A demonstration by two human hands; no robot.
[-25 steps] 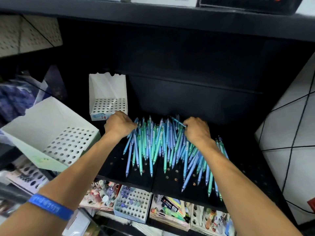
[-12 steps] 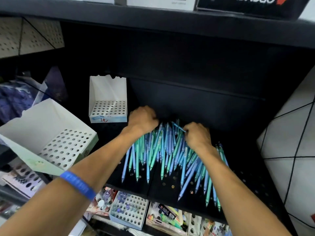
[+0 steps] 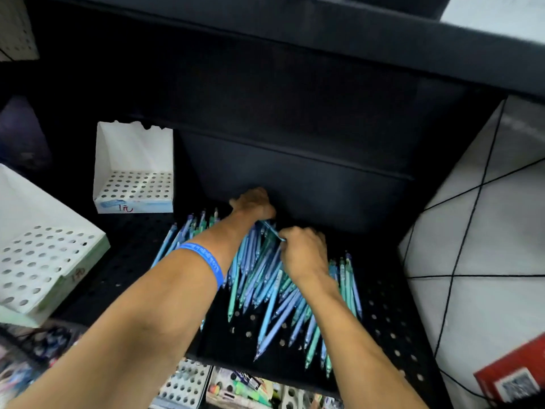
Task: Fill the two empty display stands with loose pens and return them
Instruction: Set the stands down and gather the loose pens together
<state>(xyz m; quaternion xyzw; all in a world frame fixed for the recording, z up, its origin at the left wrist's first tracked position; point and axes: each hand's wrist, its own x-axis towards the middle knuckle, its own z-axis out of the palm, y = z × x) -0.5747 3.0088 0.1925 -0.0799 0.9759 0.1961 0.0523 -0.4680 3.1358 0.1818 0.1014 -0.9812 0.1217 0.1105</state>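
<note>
Both hands now bunch the pens [image 3: 265,278]: left hand [image 3: 253,203] has slid to twelve o'clock, right hand [image 3: 303,252] pinching one; stands unfilled

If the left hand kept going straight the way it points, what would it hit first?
Probably the dark back panel of the shelf: the left hand reaches past the far ends of the loose pens, though depth is unclear.

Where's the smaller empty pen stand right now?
In the head view the small stand sits upright at the back left of the black shelf, left of the pen pile and behind the bigger stand.
</note>
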